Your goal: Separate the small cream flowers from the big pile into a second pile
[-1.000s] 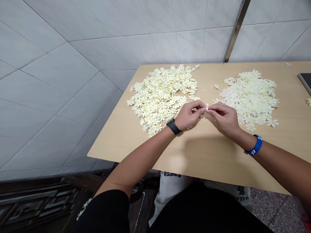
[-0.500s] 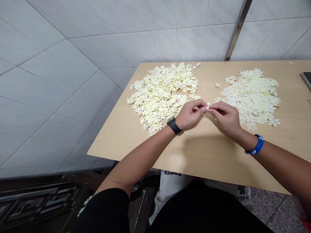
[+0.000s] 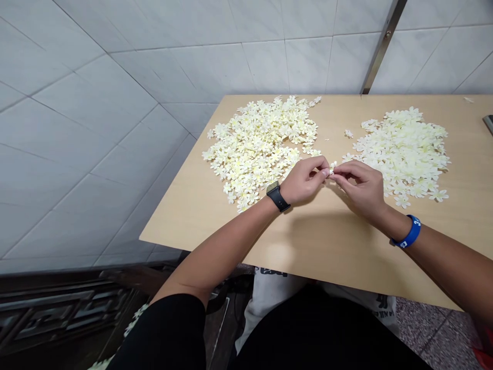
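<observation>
Between the fingertips of both hands is a small white artificial flower (image 3: 333, 166), held above the table. My left hand (image 3: 306, 180), with a black watch at its wrist, pinches it from the left. From the other side my right hand (image 3: 360, 186), above a blue wristband, pinches it too. The fingers hide most of the flower. Left of my hands spreads a heap of pale yellow-white flowers (image 3: 256, 146). A flatter pile of white blossoms (image 3: 404, 149) lies just beyond my right hand.
The light wood table (image 3: 215, 239) meets a tiled wall (image 3: 265, 64) at the back. A single flower (image 3: 348, 133) lies between the piles. A dark flat object (image 3: 488, 123) rests at the right edge. Dark carved furniture (image 3: 54, 313) stands below left.
The view has shifted slightly. Both hands keep their pinch at the same spot, and a little more of the small flower shows between the fingertips.
</observation>
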`<move>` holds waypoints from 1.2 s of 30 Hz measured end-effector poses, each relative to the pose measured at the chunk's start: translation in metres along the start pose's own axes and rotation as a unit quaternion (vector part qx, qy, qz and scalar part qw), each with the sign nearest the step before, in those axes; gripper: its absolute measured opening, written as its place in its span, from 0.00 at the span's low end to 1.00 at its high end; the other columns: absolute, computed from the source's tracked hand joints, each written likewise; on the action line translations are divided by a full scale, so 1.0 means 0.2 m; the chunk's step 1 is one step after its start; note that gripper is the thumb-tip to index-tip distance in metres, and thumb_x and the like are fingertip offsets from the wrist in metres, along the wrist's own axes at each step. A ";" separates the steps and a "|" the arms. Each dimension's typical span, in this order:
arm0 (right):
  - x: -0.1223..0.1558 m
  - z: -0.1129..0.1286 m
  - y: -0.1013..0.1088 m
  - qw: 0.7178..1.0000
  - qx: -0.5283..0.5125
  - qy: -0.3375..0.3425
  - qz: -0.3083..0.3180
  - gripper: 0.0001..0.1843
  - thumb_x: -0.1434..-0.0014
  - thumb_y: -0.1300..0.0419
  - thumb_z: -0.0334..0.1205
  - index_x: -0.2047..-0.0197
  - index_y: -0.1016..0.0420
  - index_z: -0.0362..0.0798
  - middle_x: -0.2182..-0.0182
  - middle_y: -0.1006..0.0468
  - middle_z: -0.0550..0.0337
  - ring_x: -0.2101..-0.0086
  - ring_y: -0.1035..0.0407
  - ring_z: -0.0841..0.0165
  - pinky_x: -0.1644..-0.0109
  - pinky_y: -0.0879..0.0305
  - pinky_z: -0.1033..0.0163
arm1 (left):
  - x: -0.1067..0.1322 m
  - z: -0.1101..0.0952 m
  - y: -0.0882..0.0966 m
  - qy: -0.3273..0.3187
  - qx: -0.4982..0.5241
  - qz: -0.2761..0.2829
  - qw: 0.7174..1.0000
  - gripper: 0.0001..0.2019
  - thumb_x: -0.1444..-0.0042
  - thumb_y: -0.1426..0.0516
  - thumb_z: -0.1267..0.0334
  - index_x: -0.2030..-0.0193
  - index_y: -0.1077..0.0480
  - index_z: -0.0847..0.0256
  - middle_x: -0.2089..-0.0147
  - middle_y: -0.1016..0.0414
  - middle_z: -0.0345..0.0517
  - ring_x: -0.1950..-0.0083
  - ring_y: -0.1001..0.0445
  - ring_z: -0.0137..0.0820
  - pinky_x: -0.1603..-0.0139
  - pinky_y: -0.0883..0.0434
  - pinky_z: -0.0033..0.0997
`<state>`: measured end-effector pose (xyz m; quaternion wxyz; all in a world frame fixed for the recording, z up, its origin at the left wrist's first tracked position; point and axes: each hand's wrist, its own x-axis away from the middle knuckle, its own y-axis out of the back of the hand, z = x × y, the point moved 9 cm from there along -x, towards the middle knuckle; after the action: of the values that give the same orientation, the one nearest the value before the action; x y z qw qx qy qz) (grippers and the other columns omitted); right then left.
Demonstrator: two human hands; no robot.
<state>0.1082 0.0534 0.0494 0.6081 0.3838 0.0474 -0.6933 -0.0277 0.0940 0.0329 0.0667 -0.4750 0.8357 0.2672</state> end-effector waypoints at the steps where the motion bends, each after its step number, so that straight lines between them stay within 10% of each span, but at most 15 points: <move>1: 0.00 0.01 0.00 1.000 0.007 0.005 0.002 0.06 0.39 0.30 0.45 0.66 0.16 0.54 0.70 0.16 0.57 0.69 0.26 0.63 0.62 0.28 0.55 | 0.00 0.00 0.00 -0.003 -0.004 0.001 1.000 0.14 0.33 0.46 0.53 0.65 0.32 0.60 0.67 0.28 0.44 0.65 0.28 0.31 0.62 0.29 0.32; 36: 0.00 -0.08 -0.03 0.995 -0.077 -0.065 0.026 0.14 0.37 0.31 0.52 0.70 0.19 0.52 0.71 0.19 0.59 0.69 0.28 0.65 0.64 0.33 0.56 | -0.01 0.02 -0.02 0.029 0.033 0.035 0.998 0.13 0.38 0.41 0.54 0.67 0.30 0.62 0.65 0.26 0.45 0.65 0.29 0.28 0.69 0.30 0.25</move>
<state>0.1104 0.0632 0.0368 0.6552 0.2912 0.0507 -0.6952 -0.0249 0.0954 0.0292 0.0484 -0.4508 0.8618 0.2276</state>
